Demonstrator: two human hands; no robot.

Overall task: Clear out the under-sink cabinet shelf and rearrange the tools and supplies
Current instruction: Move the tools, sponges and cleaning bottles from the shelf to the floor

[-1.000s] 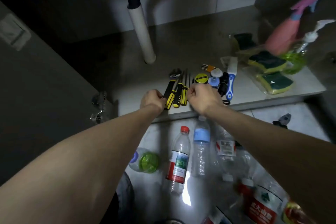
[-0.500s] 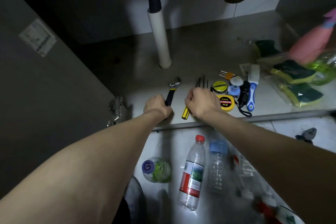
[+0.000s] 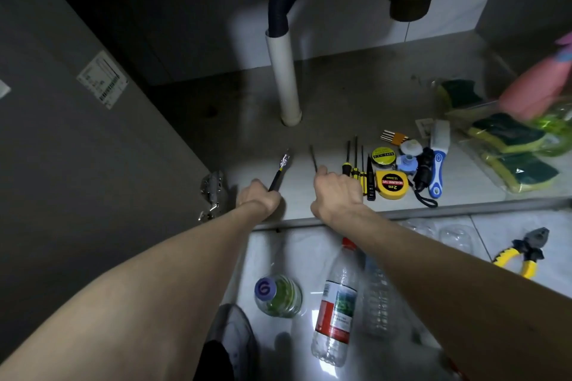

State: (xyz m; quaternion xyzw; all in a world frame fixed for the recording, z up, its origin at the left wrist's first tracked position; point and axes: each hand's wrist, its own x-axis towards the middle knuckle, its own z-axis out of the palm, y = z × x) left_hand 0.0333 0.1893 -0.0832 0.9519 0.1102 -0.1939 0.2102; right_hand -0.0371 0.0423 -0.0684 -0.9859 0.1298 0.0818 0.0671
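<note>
Black-handled wrench (image 3: 280, 172) in the left hand's (image 3: 259, 197) closed fingers, thin dark-shafted screwdriver (image 3: 314, 158) in the right's (image 3: 337, 192).

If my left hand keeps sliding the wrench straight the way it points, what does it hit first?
Probably nothing soon. The left hand aims the wrench up and slightly right over bare shelf; the white pipe stands just right of that line, though depth is unclear.

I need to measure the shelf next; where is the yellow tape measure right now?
The yellow tape measure lies on the cabinet shelf near its front edge, right of the right hand, just below the roll of PVC tape.
</note>
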